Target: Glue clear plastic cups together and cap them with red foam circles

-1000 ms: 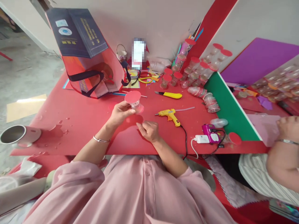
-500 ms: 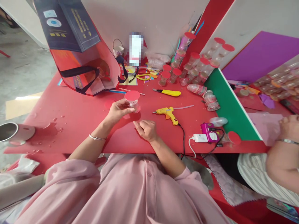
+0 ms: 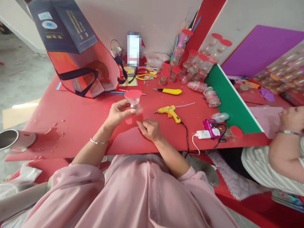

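My left hand [image 3: 118,113] is closed around the narrow part of a clear plastic hourglass-shaped piece [image 3: 136,108]. A flat red disc [image 3: 133,94] covers its top, which tilts slightly. Just to the right and nearer my body, my right hand [image 3: 151,129] is curled, thumb pressed to the fingers; whatever it may hold is hidden. It stays apart from the piece. A yellow glue gun [image 3: 169,112] with a glue stick [image 3: 184,104] in its back lies to the right of both hands. Beyond it is a yellow utility knife [image 3: 169,91].
Several similar red-topped pieces [image 3: 175,72] stand at the back right, near stacked clear cups [image 3: 212,97] and a green divider [image 3: 234,104]. A large bag [image 3: 80,68] is at the left; a metal cup [image 3: 26,139] lies by spilled water. A co-worker's arm [image 3: 288,139] rests beyond the divider.
The view has shifted slightly. The hourglass-shaped piece in my left hand has tipped a little, and my right hand remains curled near it.
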